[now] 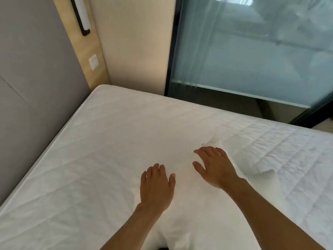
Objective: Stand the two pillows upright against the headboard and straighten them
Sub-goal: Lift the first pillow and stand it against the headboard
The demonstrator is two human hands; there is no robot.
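Your left hand [156, 184] lies palm-down, fingers spread and loosely flat, on top of a white pillow [194, 210] that lies flat on the mattress [90, 150] right in front of you. Nothing is pinched in it. Just beyond and to the right of it, your right hand [214, 166] is likewise open and spread, pressing on the same pillow near its far corner, which pokes out past your fingertips. Neither hand closes on the fabric; both only rest on it. A second pillow cannot be told apart from the white bedding, though a folded white edge shows to the right of your right wrist. Well beyond your left hand, the grey padded headboard [32, 78] runs along the mattress's far-left side. Past your right hand stands a dark-framed glass panel [252, 56].
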